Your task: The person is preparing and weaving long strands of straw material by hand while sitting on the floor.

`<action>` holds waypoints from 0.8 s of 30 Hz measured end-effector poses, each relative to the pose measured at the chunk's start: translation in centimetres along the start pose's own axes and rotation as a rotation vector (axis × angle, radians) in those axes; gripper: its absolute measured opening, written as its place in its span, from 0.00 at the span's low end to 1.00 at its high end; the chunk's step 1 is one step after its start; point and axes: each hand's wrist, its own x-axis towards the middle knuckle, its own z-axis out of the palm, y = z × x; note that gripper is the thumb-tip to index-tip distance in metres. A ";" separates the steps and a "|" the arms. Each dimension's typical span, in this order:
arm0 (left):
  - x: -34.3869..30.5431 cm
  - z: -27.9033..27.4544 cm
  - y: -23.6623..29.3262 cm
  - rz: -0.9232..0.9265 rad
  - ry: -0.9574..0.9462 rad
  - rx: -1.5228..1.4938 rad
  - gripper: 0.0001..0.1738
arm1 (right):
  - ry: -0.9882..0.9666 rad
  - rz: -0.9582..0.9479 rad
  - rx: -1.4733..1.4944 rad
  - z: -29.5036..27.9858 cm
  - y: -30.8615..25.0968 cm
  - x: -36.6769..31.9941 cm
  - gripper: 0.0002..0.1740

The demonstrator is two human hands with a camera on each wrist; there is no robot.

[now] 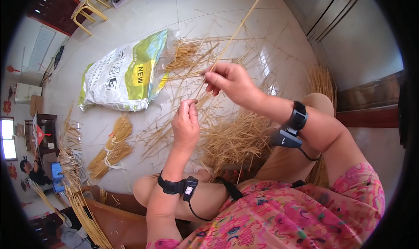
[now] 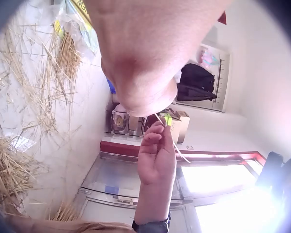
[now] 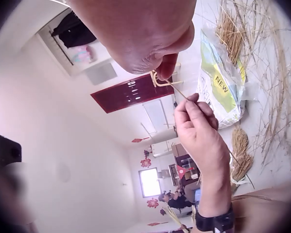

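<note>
A long thin straw stalk (image 1: 242, 25) slants up from between my hands toward the top of the head view. My left hand (image 1: 186, 123) pinches its lower part between thumb and curled fingers. Higher up, my right hand (image 1: 230, 80) pinches the same stalk with thumb and forefinger. In the right wrist view a short stretch of the straw stalk (image 3: 177, 90) spans the gap between the hands. Its tail emerges past the left hand (image 3: 200, 130). The left wrist view shows the right hand (image 2: 156, 158) with fingers curled, while the near left hand (image 2: 140, 68) hides its own fingertips.
A loose heap of straw (image 1: 238, 140) lies on the tiled floor below the hands. Left of it are a tied straw bundle (image 1: 111, 146) and a printed plastic bag (image 1: 126, 72) with stalks at its mouth. More straw (image 1: 323, 85) stands by the cabinet. Another person (image 1: 35, 168) is far left.
</note>
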 end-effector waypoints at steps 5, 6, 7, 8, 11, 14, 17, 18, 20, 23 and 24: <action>-0.1 -0.2 -0.2 0.026 0.051 0.000 0.05 | 0.056 -0.005 0.100 -0.4 -0.4 0.1 0.10; 0.0 0.1 -0.2 0.046 0.080 -0.024 0.04 | 0.033 0.008 0.083 -0.3 -0.3 -0.1 0.10; 0.0 0.3 -0.2 0.065 0.110 -0.048 0.05 | -0.009 0.029 0.078 -0.1 -0.1 -0.3 0.10; 0.2 0.3 0.0 0.083 0.110 -0.055 0.04 | -0.041 0.044 0.084 0.2 0.2 -0.6 0.10; 0.4 0.0 0.6 0.111 0.111 -0.060 0.04 | -0.139 0.081 0.088 1.0 0.8 -1.4 0.11; 0.1 0.0 0.5 0.081 0.110 -0.066 0.03 | -0.098 0.052 0.084 1.2 0.8 -1.4 0.11; -0.1 0.1 0.6 0.031 0.099 -0.117 0.03 | -0.057 0.019 0.066 0.8 0.5 -0.9 0.10; -0.2 0.1 0.6 0.013 0.091 -0.133 0.03 | -0.046 0.010 0.061 0.7 0.5 -0.9 0.09; -0.3 0.1 0.7 -0.011 0.092 -0.161 0.03 | -0.070 0.056 0.103 0.9 0.4 -1.1 0.08; -0.2 0.3 0.6 -0.017 0.109 -0.195 0.03 | -0.144 0.107 0.103 1.1 1.2 -1.5 0.06; -0.2 0.4 0.4 -0.018 0.115 -0.204 0.02 | -0.154 0.135 0.089 1.3 1.3 -1.9 0.06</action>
